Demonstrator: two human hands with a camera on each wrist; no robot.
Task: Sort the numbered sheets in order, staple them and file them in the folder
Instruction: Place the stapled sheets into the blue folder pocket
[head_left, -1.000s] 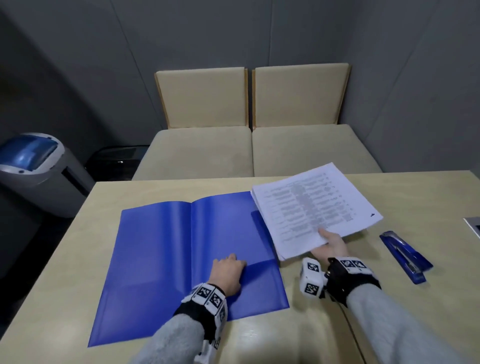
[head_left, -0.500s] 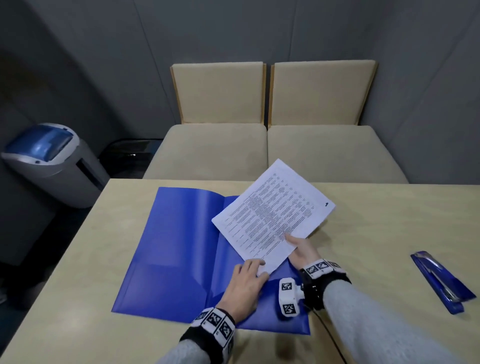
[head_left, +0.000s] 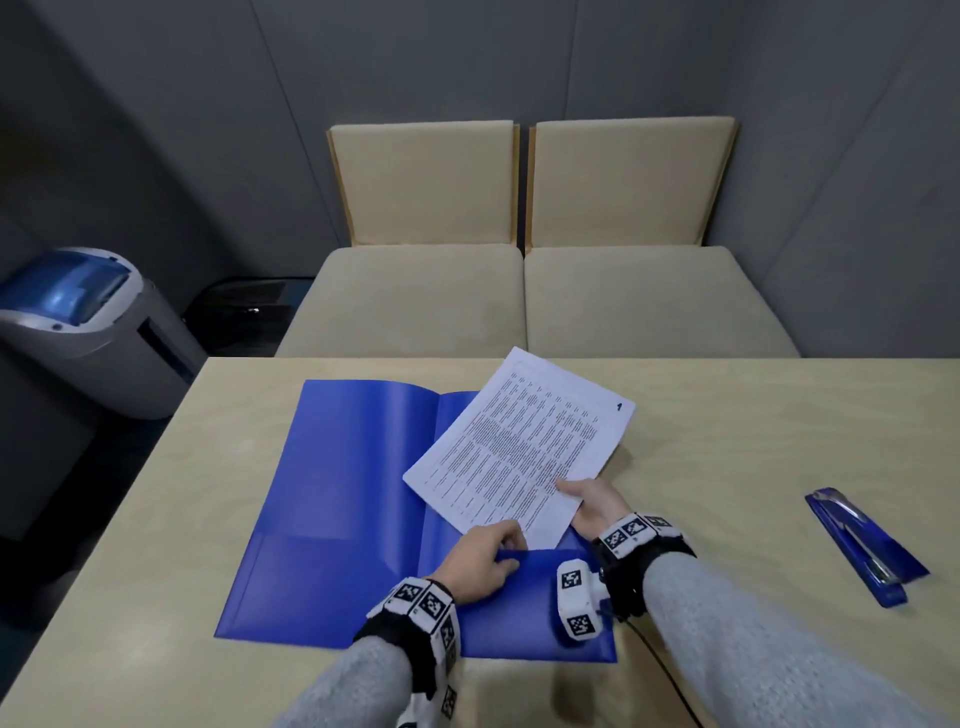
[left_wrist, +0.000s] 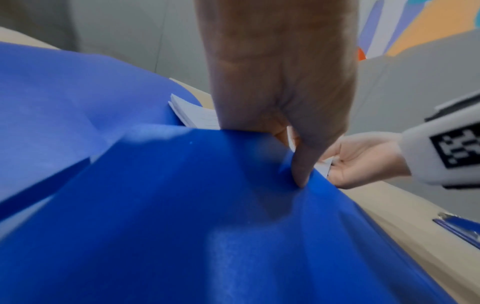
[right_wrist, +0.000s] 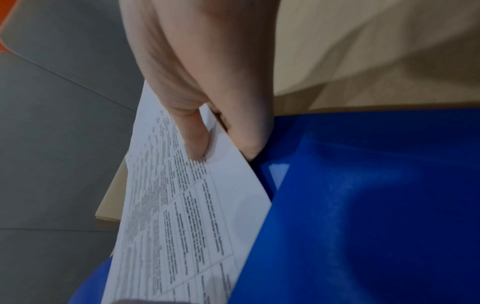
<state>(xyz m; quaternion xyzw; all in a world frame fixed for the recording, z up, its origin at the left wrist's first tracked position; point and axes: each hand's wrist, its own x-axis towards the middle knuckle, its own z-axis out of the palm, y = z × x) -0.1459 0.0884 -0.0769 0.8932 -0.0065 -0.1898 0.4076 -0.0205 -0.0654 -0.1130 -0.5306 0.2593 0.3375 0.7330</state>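
An open blue folder (head_left: 353, 493) lies flat on the table, with a pocket along the bottom of its right half. My left hand (head_left: 480, 558) pinches the upper edge of that pocket (left_wrist: 233, 205), thumb on the outside. My right hand (head_left: 592, 504) grips the stack of printed sheets (head_left: 524, 441) by its near right edge, thumb on top. The stack is tilted, and its lower corner goes behind the pocket edge (right_wrist: 267, 197). A small "1" shows at the stack's far right corner. The blue stapler (head_left: 865, 545) lies on the table to the right.
The pale wooden table (head_left: 753, 441) reaches to the far edge, with two beige seats (head_left: 530, 301) behind it. A grey and blue bin (head_left: 88, 322) stands on the floor at the left. A black cable runs from my right wrist toward me.
My right hand has carried the stack left from beside the folder to over its right half and lowered its corner into the pocket. My left hand moved from flat on the folder to pinching the pocket edge.
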